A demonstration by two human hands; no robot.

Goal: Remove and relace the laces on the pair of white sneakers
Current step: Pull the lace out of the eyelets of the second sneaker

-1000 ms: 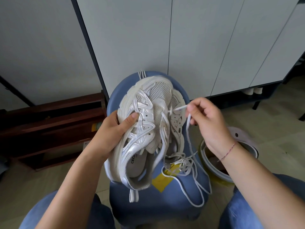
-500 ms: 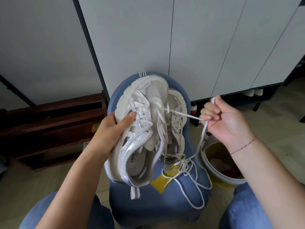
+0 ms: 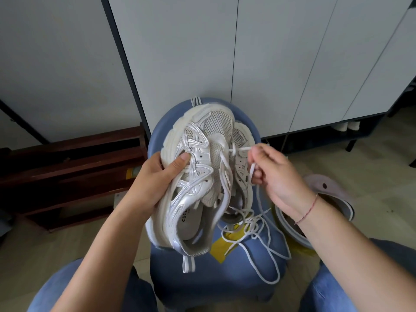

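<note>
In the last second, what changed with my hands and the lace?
The right hand drew the lace out to the right, then returned to the sneaker, pinching the lace near an eyelet. The left hand kept gripping the sneaker above the blue stool.

sneaker (image 3: 198, 176) above stool (image 3: 213, 278), laces (image 3: 254, 233) on stool

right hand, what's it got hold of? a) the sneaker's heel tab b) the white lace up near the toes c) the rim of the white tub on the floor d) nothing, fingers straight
b: the right hand pinches the white lace between its fingertips, just right of the sneakers that the left hand grips by the side.
</note>
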